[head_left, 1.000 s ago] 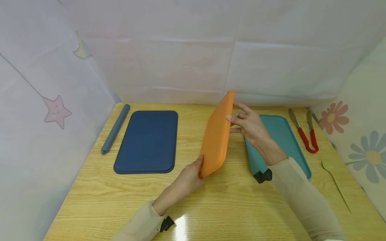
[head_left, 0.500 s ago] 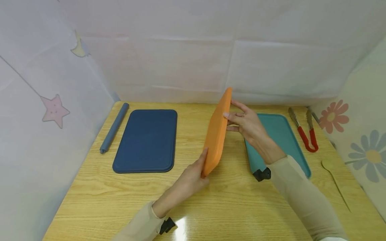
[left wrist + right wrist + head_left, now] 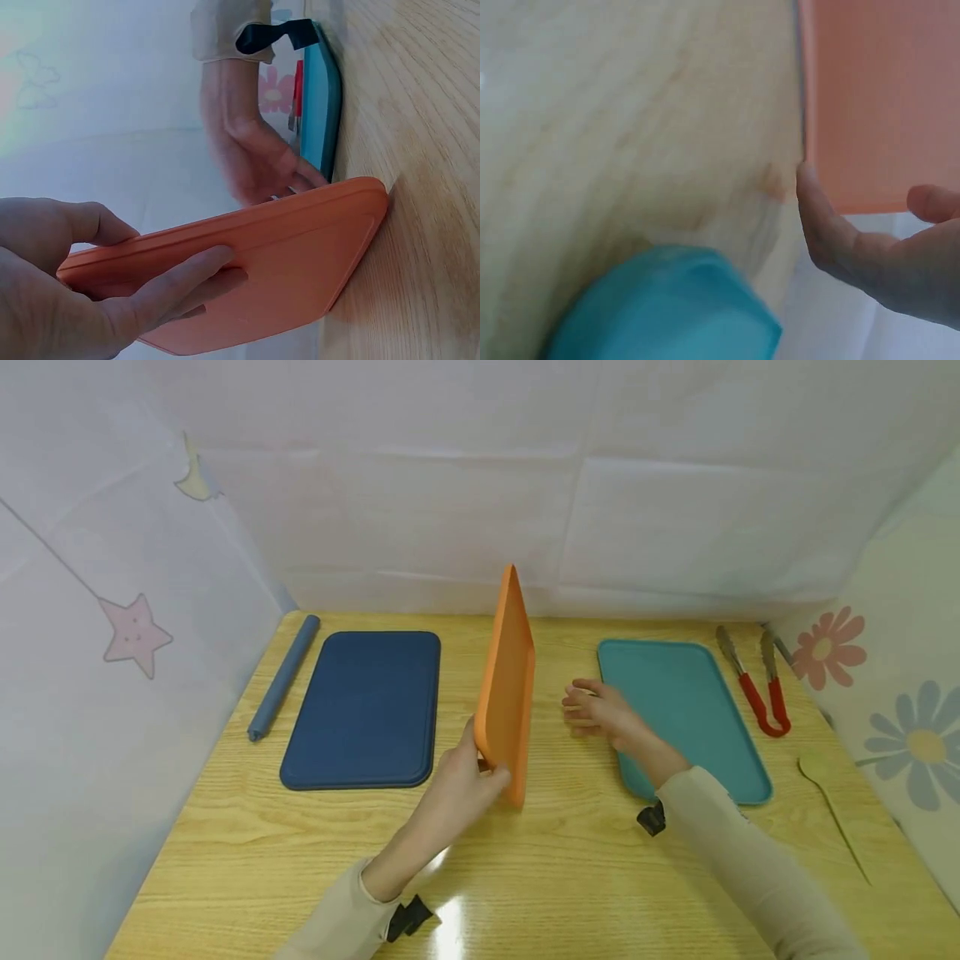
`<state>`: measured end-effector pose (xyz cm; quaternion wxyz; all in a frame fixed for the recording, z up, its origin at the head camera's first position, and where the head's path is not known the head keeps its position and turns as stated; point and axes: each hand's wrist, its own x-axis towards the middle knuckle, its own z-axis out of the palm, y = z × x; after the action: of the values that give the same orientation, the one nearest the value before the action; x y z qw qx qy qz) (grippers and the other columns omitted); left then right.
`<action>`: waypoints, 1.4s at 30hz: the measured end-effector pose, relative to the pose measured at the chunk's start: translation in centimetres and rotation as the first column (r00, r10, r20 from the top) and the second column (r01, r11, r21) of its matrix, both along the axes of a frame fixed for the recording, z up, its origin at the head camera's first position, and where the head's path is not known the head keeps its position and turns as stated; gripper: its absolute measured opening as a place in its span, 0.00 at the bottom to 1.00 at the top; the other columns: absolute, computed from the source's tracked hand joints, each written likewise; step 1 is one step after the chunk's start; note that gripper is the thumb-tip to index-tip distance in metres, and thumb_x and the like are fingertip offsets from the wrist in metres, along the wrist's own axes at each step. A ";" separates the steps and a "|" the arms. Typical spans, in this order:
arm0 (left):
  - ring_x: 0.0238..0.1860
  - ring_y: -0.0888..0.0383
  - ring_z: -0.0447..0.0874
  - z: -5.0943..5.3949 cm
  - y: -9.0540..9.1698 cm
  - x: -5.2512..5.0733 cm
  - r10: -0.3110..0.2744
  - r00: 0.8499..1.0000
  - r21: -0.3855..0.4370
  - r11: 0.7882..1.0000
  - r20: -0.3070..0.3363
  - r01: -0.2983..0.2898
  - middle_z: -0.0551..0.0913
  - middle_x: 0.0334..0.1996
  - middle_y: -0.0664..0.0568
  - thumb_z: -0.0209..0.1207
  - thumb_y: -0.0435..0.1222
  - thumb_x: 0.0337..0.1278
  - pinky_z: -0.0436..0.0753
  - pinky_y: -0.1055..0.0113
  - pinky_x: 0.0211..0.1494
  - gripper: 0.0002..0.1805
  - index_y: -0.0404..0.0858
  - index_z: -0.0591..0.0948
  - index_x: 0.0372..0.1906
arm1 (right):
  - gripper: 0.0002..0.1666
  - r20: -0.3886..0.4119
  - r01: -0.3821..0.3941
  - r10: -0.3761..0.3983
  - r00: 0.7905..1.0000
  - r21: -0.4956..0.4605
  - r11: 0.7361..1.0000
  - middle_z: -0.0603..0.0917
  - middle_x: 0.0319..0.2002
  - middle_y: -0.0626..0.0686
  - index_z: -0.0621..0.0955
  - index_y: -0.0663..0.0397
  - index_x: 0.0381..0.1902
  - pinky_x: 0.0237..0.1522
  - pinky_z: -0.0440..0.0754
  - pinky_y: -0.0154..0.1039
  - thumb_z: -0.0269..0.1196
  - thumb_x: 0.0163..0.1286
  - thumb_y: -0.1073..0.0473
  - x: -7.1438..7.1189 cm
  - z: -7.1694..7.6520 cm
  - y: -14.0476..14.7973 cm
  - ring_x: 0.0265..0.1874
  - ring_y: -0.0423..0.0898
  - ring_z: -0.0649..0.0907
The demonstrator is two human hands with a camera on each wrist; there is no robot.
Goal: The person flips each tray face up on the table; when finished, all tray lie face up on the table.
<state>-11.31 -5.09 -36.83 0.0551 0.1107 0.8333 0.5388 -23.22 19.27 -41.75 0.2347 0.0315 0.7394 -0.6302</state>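
An orange tray (image 3: pixel 510 693) stands nearly upright on its long edge at the middle of the table, its hollow side facing right. The left hand (image 3: pixel 453 785) grips its near end, thumb on the hollow side and fingers behind. In the left wrist view the left hand (image 3: pixel 82 277) pinches the orange tray (image 3: pixel 277 262) across its rim. Apart from the tray, the right hand (image 3: pixel 607 718) hovers by the left edge of a teal tray (image 3: pixel 682 710), fingers loosely bent and holding nothing. The right wrist view shows the right hand (image 3: pixel 885 262) near the orange tray (image 3: pixel 885 97).
A dark blue tray (image 3: pixel 363 710) lies left of centre, with a grey-blue rod (image 3: pixel 285 677) beyond it at the table's left edge. Red-handled tongs (image 3: pixel 765 693) and a yellowish spoon (image 3: pixel 828 806) lie on the right. Cloth walls (image 3: pixel 465 485) surround the table's back and sides.
The right hand has let go of the orange tray and moved lower. The tray has shifted left and turned, so its hollow side now shows; the left hand still holds it.
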 end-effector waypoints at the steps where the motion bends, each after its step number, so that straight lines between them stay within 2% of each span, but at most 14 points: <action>1: 0.49 0.51 0.83 0.1 -0.1 0.0 0.007 1.000 0.021 1.000 0.016 -0.007 0.79 0.53 0.40 0.55 0.29 0.58 0.82 0.64 0.39 0.37 0.41 0.56 0.72 | 0.38 0.012 -0.017 0.017 1.000 0.011 1.000 0.65 0.67 0.69 0.48 0.60 0.76 0.59 0.72 0.57 0.49 0.78 0.53 0.1 -0.5 0.1 0.63 0.65 0.70; 5: 0.50 0.53 0.81 0.6 -0.3 -0.1 0.028 0.998 0.080 0.996 0.056 -0.032 0.76 0.57 0.44 0.55 0.31 0.59 0.82 0.62 0.43 0.39 0.46 0.54 0.74 | 0.38 0.025 -0.061 0.060 0.998 0.025 0.998 0.64 0.68 0.69 0.47 0.64 0.76 0.57 0.75 0.56 0.50 0.77 0.58 0.3 -1.6 0.0 0.61 0.65 0.72; 12: 0.46 0.51 0.84 1.1 -0.6 -0.2 0.012 0.989 0.182 0.982 0.149 -0.039 0.73 0.55 0.44 0.56 0.31 0.61 0.83 0.61 0.42 0.34 0.44 0.58 0.71 | 0.36 0.040 -0.082 0.081 0.996 0.028 0.996 0.67 0.65 0.70 0.53 0.67 0.74 0.53 0.78 0.52 0.53 0.75 0.64 0.3 -1.4 -0.3 0.57 0.63 0.76; 15: 0.45 0.51 0.84 1.3 -0.7 -0.1 0.007 0.982 0.229 0.972 0.187 -0.050 0.72 0.55 0.43 0.57 0.30 0.61 0.84 0.60 0.41 0.37 0.45 0.55 0.72 | 0.36 0.038 -0.083 0.081 0.996 0.058 0.995 0.70 0.62 0.70 0.56 0.66 0.73 0.50 0.81 0.49 0.56 0.72 0.68 0.3 -1.6 -0.4 0.52 0.60 0.81; 20: 0.47 0.48 0.84 1.5 -0.9 0.0 -0.040 0.973 0.332 0.942 0.228 -0.039 0.69 0.58 0.42 0.59 0.29 0.60 0.84 0.59 0.43 0.45 0.51 0.48 0.75 | 0.39 0.014 -0.080 0.079 0.997 0.088 0.993 0.74 0.55 0.71 0.58 0.64 0.73 0.43 0.84 0.47 0.59 0.67 0.73 0.4 -1.9 -0.1 0.41 0.53 0.85; 24: 0.48 0.45 0.84 1.4 -1.4 -0.2 -0.106 0.958 0.411 0.911 0.265 -0.013 0.73 0.57 0.38 0.62 0.32 0.61 0.83 0.54 0.47 0.44 0.49 0.50 0.76 | 0.40 -0.001 -0.072 0.073 0.997 0.137 0.988 0.75 0.52 0.69 0.58 0.64 0.73 0.39 0.85 0.47 0.59 0.66 0.74 0.6 -2.2 0.3 0.37 0.50 0.85; 28: 0.45 0.45 0.85 1.1 -2.3 -1.1 -0.153 0.938 0.470 0.883 0.312 -0.012 0.78 0.54 0.33 0.58 0.42 0.67 0.82 0.51 0.48 0.40 0.44 0.50 0.77 | 0.38 -0.024 -0.088 0.095 0.995 0.210 0.974 0.75 0.50 0.69 0.60 0.66 0.72 0.35 0.85 0.48 0.58 0.66 0.75 0.6 -2.2 0.8 0.36 0.51 0.84; 31: 0.40 0.46 0.87 0.7 -3.1 -2.0 -0.174 0.915 0.499 0.866 0.364 -0.034 0.80 0.52 0.34 0.54 0.47 0.69 0.84 0.52 0.45 0.39 0.46 0.49 0.77 | 0.37 -0.033 -0.110 0.122 0.992 0.241 0.964 0.75 0.48 0.69 0.60 0.67 0.72 0.33 0.86 0.48 0.57 0.66 0.76 0.5 -2.2 1.2 0.36 0.51 0.84; 35: 0.36 0.47 0.88 -0.1 -4.0 -3.5 -0.187 0.882 0.516 0.854 0.434 -0.072 0.81 0.52 0.36 0.53 0.48 0.69 0.85 0.52 0.39 0.38 0.54 0.48 0.77 | 0.38 -0.039 -0.141 0.156 0.987 0.257 0.956 0.76 0.45 0.67 0.60 0.69 0.71 0.32 0.86 0.48 0.57 0.65 0.77 0.4 -1.9 1.5 0.35 0.52 0.84; 38: 0.35 0.47 0.88 -0.6 -4.6 -4.6 -0.180 0.867 0.501 0.861 0.464 -0.089 0.80 0.52 0.37 0.52 0.47 0.70 0.85 0.52 0.38 0.37 0.55 0.49 0.77 | 0.38 -0.038 -0.158 0.175 0.984 0.272 0.949 0.77 0.42 0.66 0.60 0.70 0.71 0.32 0.86 0.48 0.57 0.65 0.77 0.1 -1.8 1.8 0.33 0.51 0.85; 42: 0.35 0.47 0.88 -1.6 -5.2 -5.9 -0.164 0.865 0.447 0.891 0.474 -0.076 0.82 0.48 0.37 0.52 0.43 0.71 0.85 0.52 0.38 0.36 0.49 0.50 0.77 | 0.38 -0.024 -0.158 0.173 0.985 0.302 0.940 0.78 0.43 0.67 0.59 0.70 0.71 0.31 0.86 0.47 0.57 0.65 0.77 -0.4 -1.7 2.2 0.30 0.51 0.85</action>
<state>-17.22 -10.30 -38.44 0.2540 -0.0034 0.6395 0.7256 -23.65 21.45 -43.41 0.2605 -0.0115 0.8320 -0.4897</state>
